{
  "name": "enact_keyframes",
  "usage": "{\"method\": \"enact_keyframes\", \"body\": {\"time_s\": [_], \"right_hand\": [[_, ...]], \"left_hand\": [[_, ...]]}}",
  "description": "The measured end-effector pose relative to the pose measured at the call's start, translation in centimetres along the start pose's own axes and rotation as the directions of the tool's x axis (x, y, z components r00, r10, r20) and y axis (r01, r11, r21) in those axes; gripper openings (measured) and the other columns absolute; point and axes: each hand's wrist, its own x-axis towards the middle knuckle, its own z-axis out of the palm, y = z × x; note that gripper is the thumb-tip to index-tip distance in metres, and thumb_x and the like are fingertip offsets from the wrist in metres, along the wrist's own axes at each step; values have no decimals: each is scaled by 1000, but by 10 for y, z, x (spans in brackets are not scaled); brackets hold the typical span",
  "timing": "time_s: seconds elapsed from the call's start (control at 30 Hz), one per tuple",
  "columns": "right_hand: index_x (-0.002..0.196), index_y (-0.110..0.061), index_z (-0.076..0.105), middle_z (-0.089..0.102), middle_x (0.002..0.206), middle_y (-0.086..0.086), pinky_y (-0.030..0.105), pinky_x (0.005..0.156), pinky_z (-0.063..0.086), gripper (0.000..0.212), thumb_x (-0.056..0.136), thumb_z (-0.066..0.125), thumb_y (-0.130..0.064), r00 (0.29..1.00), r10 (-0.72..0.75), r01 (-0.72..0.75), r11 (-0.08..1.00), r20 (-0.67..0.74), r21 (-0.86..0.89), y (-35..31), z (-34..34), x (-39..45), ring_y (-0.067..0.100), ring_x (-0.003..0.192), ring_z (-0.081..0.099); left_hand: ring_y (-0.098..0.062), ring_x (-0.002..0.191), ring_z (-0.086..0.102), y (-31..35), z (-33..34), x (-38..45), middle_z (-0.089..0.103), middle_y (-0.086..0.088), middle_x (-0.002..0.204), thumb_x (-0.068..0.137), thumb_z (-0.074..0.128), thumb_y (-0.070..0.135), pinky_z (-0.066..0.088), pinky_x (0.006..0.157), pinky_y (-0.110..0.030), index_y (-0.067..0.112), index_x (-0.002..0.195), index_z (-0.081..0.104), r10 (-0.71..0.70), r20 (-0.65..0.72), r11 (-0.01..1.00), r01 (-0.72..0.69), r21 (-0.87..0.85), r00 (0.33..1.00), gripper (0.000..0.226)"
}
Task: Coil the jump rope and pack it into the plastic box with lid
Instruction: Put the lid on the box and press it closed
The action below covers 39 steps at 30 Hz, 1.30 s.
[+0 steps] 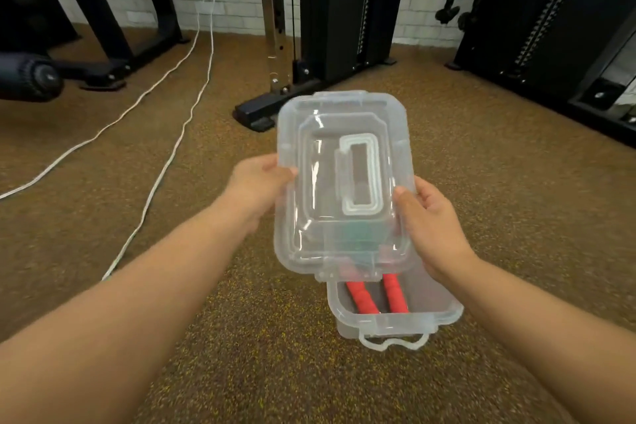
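I hold a clear plastic lid [344, 179] with a moulded handle in both hands, above the floor. My left hand [256, 188] grips its left edge and my right hand [432, 220] grips its right edge. Below it, a clear plastic box [437, 311] sits on the floor, partly covered by the lid. Inside the box lie the jump rope's two red handles [377, 294], side by side. A green shape shows blurred through the lid; the rope's cord is otherwise hidden.
Brown speckled carpet [516, 200] covers the floor. Black gym machine frames [327, 27] stand ahead and to the right, with one base foot [254, 112] just beyond the lid. Two white cables [165, 162] trail across the floor on the left from a wall socket.
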Motion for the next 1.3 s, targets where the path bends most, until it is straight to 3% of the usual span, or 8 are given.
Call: {"method": "enact_keyframes", "body": {"time_s": [0.1, 0.3, 0.6, 0.73, 0.93, 1.13, 1.2, 1.3], "right_hand": [[111, -19, 65, 71, 86, -3, 25, 60, 52, 23, 95, 49, -22, 992, 82, -90, 993, -99, -76, 7, -23, -1, 13, 73, 66], [109, -23, 65, 74, 97, 10, 59, 83, 54, 23, 96, 47, -25, 961, 261, -271, 954, -88, -127, 23, -48, -12, 42, 96, 66], [101, -10, 67, 72, 94, 13, 42, 76, 58, 25, 97, 43, -17, 890, 438, -455, 869, -126, -195, 46, -53, -9, 31, 86, 69], [91, -11, 69, 73, 95, 18, 51, 80, 57, 25, 97, 47, -20, 873, 470, -487, 854, -129, -184, 52, -58, -7, 37, 89, 70], [86, -12, 69, 75, 83, 12, 40, 66, 59, 14, 93, 56, -11, 855, 510, -517, 851, -92, -87, 50, -67, -5, 30, 75, 73], [82, -13, 66, 74, 75, 7, 34, 61, 55, 12, 91, 58, -9, 859, 510, -512, 855, -49, -84, 50, -72, -2, 24, 68, 71], [88, -12, 67, 75, 76, 7, 33, 61, 56, 9, 91, 58, -11, 866, 498, -500, 864, -39, -58, 52, -71, -3, 23, 68, 72], [93, -14, 65, 76, 79, 5, 30, 59, 54, 16, 94, 54, -26, 871, 489, -491, 870, -50, -48, 57, -66, -16, 21, 69, 73]], "left_hand": [[-9, 83, 67, -21, 33, -8, 71, 6, 97, 88, 60, 12, 50, 57, -18, 25, 105, 68, -15, 103, 996, 5, 93, 995, 23], [-18, 87, 69, -48, 57, -9, 72, 1, 102, 88, 57, 13, 58, 77, -35, 21, 109, 68, -105, 173, 970, 62, 236, 979, 25], [-23, 92, 65, -69, 69, -10, 69, -6, 102, 85, 59, 15, 53, 71, -29, 10, 99, 69, -236, 203, 899, 135, 417, 950, 18], [-24, 88, 70, -74, 71, -4, 72, -9, 98, 83, 66, 13, 58, 78, -38, 7, 97, 69, -274, 196, 920, 197, 339, 942, 15], [-22, 80, 71, -74, 65, -7, 72, -11, 91, 85, 67, 15, 58, 62, -29, 14, 85, 61, -285, 251, 944, 226, 241, 925, 6], [-25, 81, 72, -77, 64, -4, 73, -13, 94, 85, 67, 16, 59, 65, -36, 7, 101, 63, -319, 239, 943, 282, 176, 917, 18], [-22, 80, 70, -80, 68, -7, 72, -9, 96, 88, 64, 19, 58, 59, -30, 10, 104, 63, -291, 197, 948, 255, 191, 936, 19], [-20, 98, 64, -91, 76, -16, 63, -3, 112, 93, 53, 27, 54, 87, -41, 18, 121, 56, -53, 120, 933, 6, 359, 991, 29]]}}
